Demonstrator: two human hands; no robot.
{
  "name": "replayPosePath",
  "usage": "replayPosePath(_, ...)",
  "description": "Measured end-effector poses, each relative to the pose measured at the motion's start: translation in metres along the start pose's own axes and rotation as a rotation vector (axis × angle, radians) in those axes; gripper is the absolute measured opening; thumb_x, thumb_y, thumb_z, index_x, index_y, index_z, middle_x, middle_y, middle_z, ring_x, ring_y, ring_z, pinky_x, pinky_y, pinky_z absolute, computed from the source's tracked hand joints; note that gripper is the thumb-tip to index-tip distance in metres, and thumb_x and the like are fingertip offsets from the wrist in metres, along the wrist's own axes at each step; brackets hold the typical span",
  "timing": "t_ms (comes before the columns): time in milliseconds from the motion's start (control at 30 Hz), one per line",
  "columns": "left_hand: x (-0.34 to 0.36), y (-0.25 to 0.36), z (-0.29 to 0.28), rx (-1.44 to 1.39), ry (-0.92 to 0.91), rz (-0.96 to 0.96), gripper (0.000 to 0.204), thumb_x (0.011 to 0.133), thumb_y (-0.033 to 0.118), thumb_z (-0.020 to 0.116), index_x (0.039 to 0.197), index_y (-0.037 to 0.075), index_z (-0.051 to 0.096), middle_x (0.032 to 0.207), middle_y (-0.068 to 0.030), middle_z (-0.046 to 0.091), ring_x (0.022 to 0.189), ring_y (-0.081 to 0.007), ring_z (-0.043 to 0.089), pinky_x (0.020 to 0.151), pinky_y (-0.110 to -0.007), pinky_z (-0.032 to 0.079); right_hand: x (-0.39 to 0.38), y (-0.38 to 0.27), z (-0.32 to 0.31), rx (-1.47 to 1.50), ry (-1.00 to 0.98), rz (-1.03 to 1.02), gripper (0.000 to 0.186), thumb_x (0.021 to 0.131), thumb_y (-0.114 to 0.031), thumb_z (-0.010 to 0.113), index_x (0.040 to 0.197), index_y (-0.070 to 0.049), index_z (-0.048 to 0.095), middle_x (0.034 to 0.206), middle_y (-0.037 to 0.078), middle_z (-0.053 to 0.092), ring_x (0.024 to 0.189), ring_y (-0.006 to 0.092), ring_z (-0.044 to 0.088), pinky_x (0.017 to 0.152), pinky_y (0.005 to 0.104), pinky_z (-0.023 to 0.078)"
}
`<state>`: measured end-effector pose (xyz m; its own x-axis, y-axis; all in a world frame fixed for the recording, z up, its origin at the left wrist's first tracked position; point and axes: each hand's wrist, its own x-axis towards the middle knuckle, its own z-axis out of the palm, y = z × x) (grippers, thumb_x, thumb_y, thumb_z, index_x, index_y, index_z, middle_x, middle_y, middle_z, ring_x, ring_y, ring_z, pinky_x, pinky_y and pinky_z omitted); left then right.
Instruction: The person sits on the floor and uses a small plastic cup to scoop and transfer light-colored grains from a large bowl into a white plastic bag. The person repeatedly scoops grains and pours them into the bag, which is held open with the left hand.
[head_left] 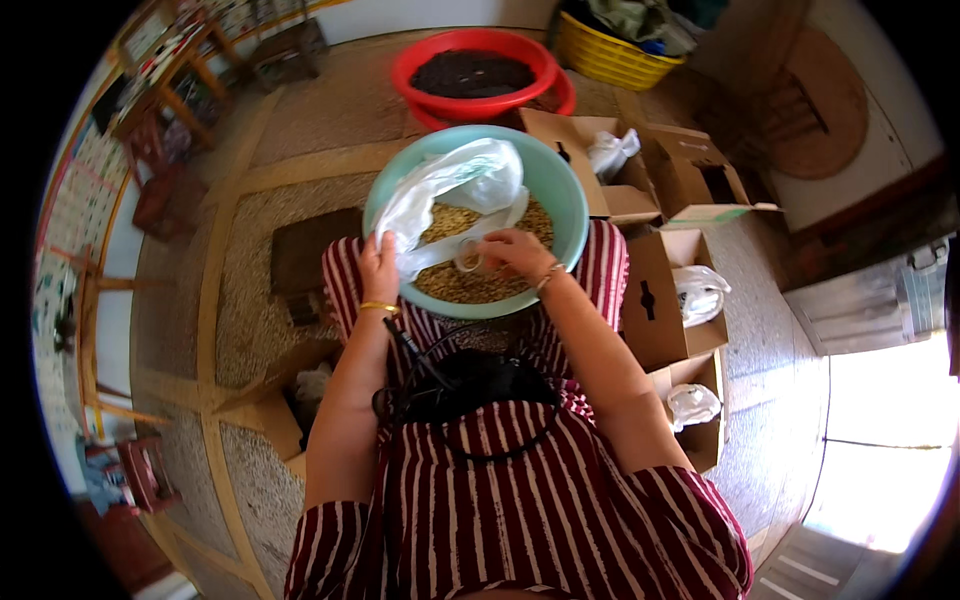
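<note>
A pale green basin (577,215) rests on my lap, its bottom covered with small yellowish-brown pieces (470,285) like grains or seeds. A white plastic bag (465,165) stands with its mouth spread inside the basin, and more of the pieces show through its opening. My left hand (380,265) is closed on the bag's edge at the basin's left rim. Over the pieces, my right hand (515,253) grips a small clear cup (467,256), seen mostly as a round rim. What lies inside the cup is too small to make out.
Red basins (475,108), one holding dark material, stand beyond my basin. A yellow basket (615,55) with cloth-like items is at the far right. Open cardboard boxes (655,300) with white bags line my right side; another box (262,395) and a wooden stool (305,260) are left.
</note>
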<state>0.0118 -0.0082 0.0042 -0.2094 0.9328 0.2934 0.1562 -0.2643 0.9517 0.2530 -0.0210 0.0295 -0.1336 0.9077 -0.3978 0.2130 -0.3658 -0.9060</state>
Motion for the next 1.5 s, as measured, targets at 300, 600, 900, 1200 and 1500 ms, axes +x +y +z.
replayPosePath(300, 0.002, -0.005, -0.002, 0.044, -0.046, -0.044, 0.032, 0.09, 0.031, 0.046, 0.099, 0.001, 0.055, 0.081, -0.0091, 0.058, 0.073, -0.0176, 0.053, 0.068, -0.03, 0.043, 0.032, -0.019, 0.003, -0.163, 0.236, -0.309, 0.049, 0.071, -0.028, 0.068, 0.108, 0.001, 0.054, 0.087, 0.012, 0.063, 0.074, 0.0173, 0.06, 0.062, 0.0282, 0.048)
replayPosePath(600, -0.001, 0.001, -0.006, 0.194, -0.022, -0.017, 0.029, 0.087, 0.025, 0.05, 0.1, -0.001, 0.055, 0.085, -0.0209, 0.06, 0.08, -0.032, 0.06, 0.07, -0.036, 0.046, 0.038, -0.049, 0.04, -1.048, 0.441, -0.816, 0.03, 0.069, -0.021, 0.062, 0.097, -0.012, 0.059, 0.094, 0.012, 0.054, 0.095, 0.0333, 0.047, 0.083, 0.0425, 0.039)
replayPosePath(900, -0.002, 0.026, -0.009, 0.105, -0.1, -0.035, 0.035, 0.089, 0.028, 0.045, 0.103, -0.003, 0.053, 0.09, -0.0186, 0.06, 0.084, -0.0275, 0.058, 0.074, -0.033, 0.044, 0.022, -0.049, 0.03, -0.777, 0.547, -0.783, 0.038, 0.063, -0.015, 0.07, 0.097, -0.005, 0.054, 0.099, 0.013, 0.052, 0.095, 0.0321, 0.047, 0.082, 0.0416, 0.041)
replayPosePath(1200, -0.002, 0.011, -0.005, 0.142, -0.069, -0.004, 0.028, 0.09, 0.025, 0.045, 0.101, 0.001, 0.053, 0.087, -0.0173, 0.06, 0.081, -0.0282, 0.059, 0.071, -0.034, 0.045, -0.003, -0.02, 0.023, -0.889, 0.076, -0.325, 0.04, 0.068, -0.032, 0.062, 0.098, -0.007, 0.059, 0.097, 0.018, 0.058, 0.089, 0.0333, 0.057, 0.076, 0.0393, 0.047)
replayPosePath(1500, -0.002, 0.01, -0.005, 0.097, -0.078, 0.02, 0.027, 0.09, 0.024, 0.044, 0.103, 0.001, 0.052, 0.088, -0.0177, 0.059, 0.081, -0.0271, 0.058, 0.072, -0.033, 0.044, 0.016, 0.006, 0.046, -1.162, 0.118, -0.333, 0.04, 0.068, -0.031, 0.06, 0.1, -0.007, 0.06, 0.1, 0.018, 0.058, 0.094, 0.0321, 0.056, 0.08, 0.0395, 0.046)
